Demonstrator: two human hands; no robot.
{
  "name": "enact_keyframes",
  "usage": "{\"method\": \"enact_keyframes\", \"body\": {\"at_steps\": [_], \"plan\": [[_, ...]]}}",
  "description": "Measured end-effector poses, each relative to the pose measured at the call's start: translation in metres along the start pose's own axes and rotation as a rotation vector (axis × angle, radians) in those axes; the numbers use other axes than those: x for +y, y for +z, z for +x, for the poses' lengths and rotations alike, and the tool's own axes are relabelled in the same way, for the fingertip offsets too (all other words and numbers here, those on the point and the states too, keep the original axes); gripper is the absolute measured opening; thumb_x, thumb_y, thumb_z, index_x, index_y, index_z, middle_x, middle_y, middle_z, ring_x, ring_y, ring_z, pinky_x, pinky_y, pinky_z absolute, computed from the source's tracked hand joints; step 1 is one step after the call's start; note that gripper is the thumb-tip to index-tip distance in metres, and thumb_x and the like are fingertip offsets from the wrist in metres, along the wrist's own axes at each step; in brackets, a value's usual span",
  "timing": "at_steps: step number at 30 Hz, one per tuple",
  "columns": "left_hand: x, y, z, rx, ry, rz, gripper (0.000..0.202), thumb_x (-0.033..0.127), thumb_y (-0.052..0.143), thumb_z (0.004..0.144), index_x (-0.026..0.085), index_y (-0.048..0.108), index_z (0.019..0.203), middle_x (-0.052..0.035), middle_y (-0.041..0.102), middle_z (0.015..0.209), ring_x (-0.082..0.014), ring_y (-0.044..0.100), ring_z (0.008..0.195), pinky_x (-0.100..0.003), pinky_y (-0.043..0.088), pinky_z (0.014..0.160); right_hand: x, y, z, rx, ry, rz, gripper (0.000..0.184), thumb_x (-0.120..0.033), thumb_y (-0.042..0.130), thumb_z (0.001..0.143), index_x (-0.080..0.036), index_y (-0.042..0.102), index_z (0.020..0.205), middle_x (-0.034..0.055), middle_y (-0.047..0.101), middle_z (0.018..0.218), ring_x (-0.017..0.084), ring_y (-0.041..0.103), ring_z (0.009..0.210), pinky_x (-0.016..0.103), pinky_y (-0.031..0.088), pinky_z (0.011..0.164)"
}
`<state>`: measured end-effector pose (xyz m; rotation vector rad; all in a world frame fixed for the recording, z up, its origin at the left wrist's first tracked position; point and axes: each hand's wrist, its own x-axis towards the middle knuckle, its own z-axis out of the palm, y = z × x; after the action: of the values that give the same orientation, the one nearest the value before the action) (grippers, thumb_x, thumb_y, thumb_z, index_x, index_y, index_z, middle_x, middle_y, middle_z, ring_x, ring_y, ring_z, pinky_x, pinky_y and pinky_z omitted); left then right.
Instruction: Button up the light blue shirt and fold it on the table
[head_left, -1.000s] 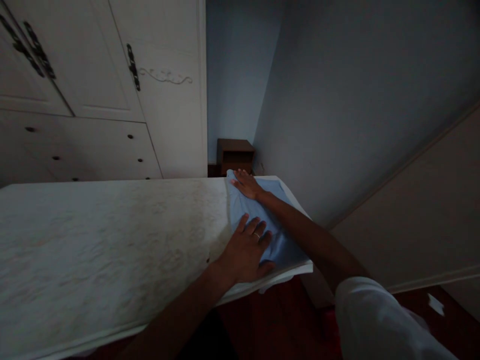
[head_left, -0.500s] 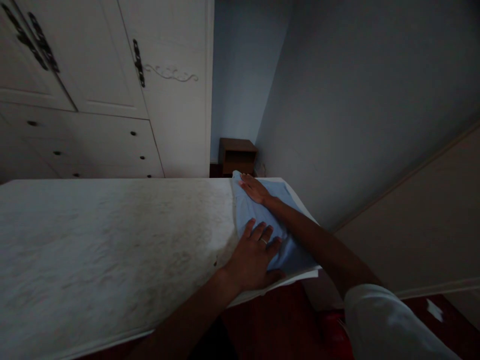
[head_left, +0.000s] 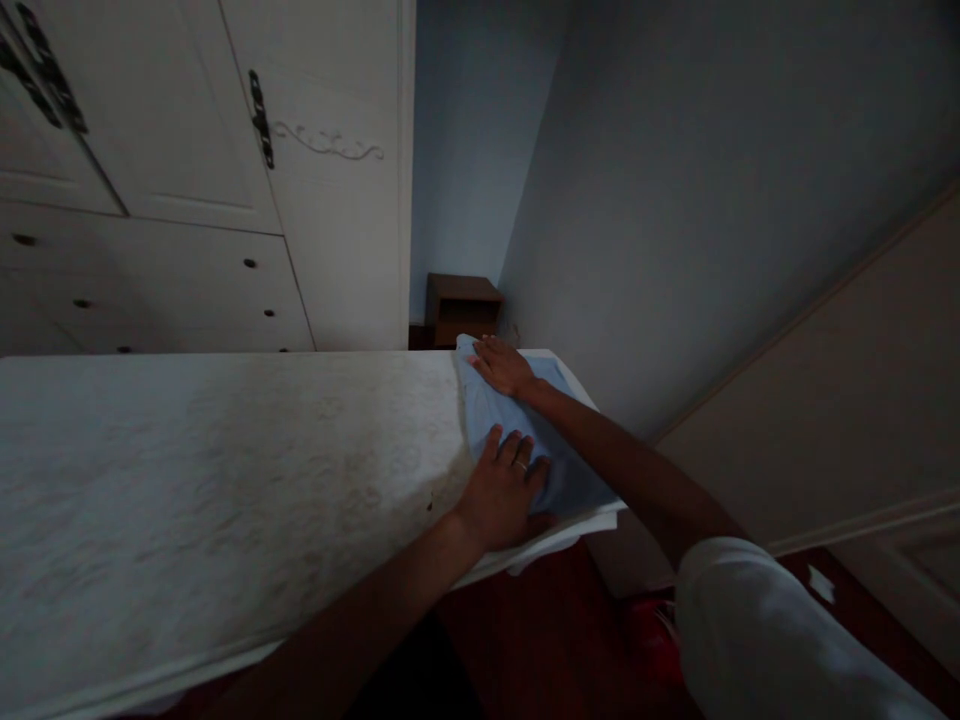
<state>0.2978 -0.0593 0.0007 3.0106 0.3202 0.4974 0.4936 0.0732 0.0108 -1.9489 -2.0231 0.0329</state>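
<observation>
A light blue folded cloth lies at the right end of a white mattress. My left hand, with a ring on one finger, rests flat on the near part of the cloth, fingers stretched out. My right hand lies flat on the far end of the cloth, fingers together and extended. My right arm runs along the cloth's right side, with a white sleeve at the lower right.
A white wardrobe with dark handles and drawers stands behind the mattress. A small brown bedside table sits in the corner by the blue wall. Dark red floor shows below, with a white scrap on it.
My left hand has slid a little farther up the cloth. The right hand stays flat at the far end. The view has shifted slightly.
</observation>
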Motion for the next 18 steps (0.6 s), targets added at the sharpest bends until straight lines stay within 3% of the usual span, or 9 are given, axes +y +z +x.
{"method": "enact_keyframes", "body": {"at_steps": [4,8,11,14,18], "plan": [[-0.003,0.004,-0.001,0.035,0.025,0.062,0.070,0.065,0.039,0.086,0.016,0.050,0.134,-0.0186,0.048,0.139,-0.0363,0.037,0.132,-0.058,0.012,0.112,-0.004,-0.025,-0.022,0.065,-0.021,-0.094,0.074,-0.060,0.018,0.096,-0.008,0.036,0.145,0.0140,0.035,0.151,0.028,0.025,0.143,0.045,0.017,0.119],[-0.007,0.008,-0.003,0.100,0.033,0.080,0.070,0.068,0.033,0.087,0.017,0.051,0.132,-0.0158,0.051,0.137,-0.0332,0.039,0.132,-0.055,0.015,0.114,-0.001,-0.042,-0.080,0.105,-0.032,-0.140,0.080,-0.064,0.015,0.094,-0.006,0.035,0.145,0.0168,0.033,0.151,0.028,0.025,0.143,0.044,0.021,0.118],[-0.008,0.011,-0.003,0.164,0.038,0.063,0.071,0.070,0.033,0.086,0.018,0.054,0.129,-0.0141,0.055,0.133,-0.0309,0.040,0.130,-0.052,0.016,0.115,0.006,-0.042,-0.139,0.098,-0.030,-0.155,0.072,-0.063,0.019,0.094,-0.016,0.032,0.148,0.0111,0.029,0.154,0.027,0.022,0.144,0.047,0.023,0.117],[-0.009,0.012,-0.003,0.199,0.046,0.057,0.069,0.070,0.035,0.085,0.019,0.056,0.127,-0.0132,0.056,0.132,-0.0303,0.042,0.129,-0.051,0.018,0.114,0.015,-0.034,-0.187,0.050,-0.003,-0.173,0.070,-0.060,0.022,0.095,-0.015,0.033,0.148,0.0132,0.028,0.154,0.028,0.021,0.144,0.050,0.025,0.116],[-0.008,0.010,-0.003,0.203,0.032,0.056,0.064,0.066,0.034,0.088,0.019,0.058,0.125,-0.0131,0.057,0.132,-0.0296,0.043,0.129,-0.051,0.022,0.113,0.023,-0.027,-0.217,0.027,-0.019,-0.183,0.062,-0.055,0.024,0.098,-0.018,0.038,0.145,0.0126,0.033,0.151,0.027,0.028,0.142,0.050,0.026,0.116]]}}
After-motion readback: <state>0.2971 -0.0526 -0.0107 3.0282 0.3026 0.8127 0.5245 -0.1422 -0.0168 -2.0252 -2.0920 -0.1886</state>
